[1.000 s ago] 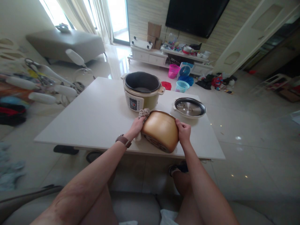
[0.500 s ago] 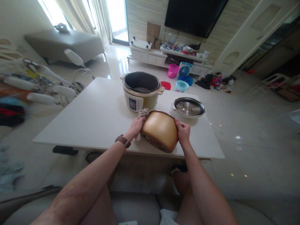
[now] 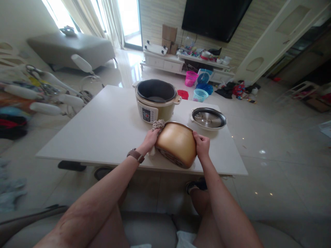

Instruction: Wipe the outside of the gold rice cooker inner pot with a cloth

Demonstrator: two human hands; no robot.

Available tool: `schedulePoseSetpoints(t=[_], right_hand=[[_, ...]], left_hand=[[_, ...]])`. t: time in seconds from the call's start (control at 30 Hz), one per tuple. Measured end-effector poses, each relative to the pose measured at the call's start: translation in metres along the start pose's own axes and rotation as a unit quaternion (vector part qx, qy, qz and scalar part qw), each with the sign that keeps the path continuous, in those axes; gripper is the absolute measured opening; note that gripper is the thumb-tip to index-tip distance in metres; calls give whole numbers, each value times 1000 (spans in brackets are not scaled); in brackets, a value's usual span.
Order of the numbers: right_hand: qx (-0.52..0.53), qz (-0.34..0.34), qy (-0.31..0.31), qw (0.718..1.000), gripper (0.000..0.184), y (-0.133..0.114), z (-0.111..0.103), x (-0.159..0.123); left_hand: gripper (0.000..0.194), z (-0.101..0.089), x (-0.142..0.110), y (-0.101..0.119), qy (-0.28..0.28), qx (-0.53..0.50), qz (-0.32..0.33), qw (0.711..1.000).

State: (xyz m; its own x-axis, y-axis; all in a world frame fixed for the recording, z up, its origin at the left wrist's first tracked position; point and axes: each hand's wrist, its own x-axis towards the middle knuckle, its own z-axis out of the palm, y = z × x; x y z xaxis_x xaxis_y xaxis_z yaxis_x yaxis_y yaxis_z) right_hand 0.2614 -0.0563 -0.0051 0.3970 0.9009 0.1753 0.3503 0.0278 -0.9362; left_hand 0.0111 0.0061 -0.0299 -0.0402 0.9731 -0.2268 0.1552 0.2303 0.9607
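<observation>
A gold inner pot lies tilted on its side at the near edge of the white table, its base facing me. My left hand presses a crumpled grey cloth against the pot's left side, fingers closed on the cloth. My right hand grips the pot's right side with curled fingers. A watch with a brown strap sits on my left wrist.
Behind the pot stands an open rice cooker body with a dark inside. Its metal lid lies to the right on the table. Plastic baskets, a low white cabinet and clutter sit on the floor beyond. A drying rack stands at left.
</observation>
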Motion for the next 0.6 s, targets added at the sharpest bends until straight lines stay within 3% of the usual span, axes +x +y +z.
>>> schedulePoseSetpoints(t=[0.6], right_hand=[[-7, -9, 0, 1000, 69, 2, 0, 1]], left_hand=[[49, 1, 4, -5, -8, -10, 11, 1000]])
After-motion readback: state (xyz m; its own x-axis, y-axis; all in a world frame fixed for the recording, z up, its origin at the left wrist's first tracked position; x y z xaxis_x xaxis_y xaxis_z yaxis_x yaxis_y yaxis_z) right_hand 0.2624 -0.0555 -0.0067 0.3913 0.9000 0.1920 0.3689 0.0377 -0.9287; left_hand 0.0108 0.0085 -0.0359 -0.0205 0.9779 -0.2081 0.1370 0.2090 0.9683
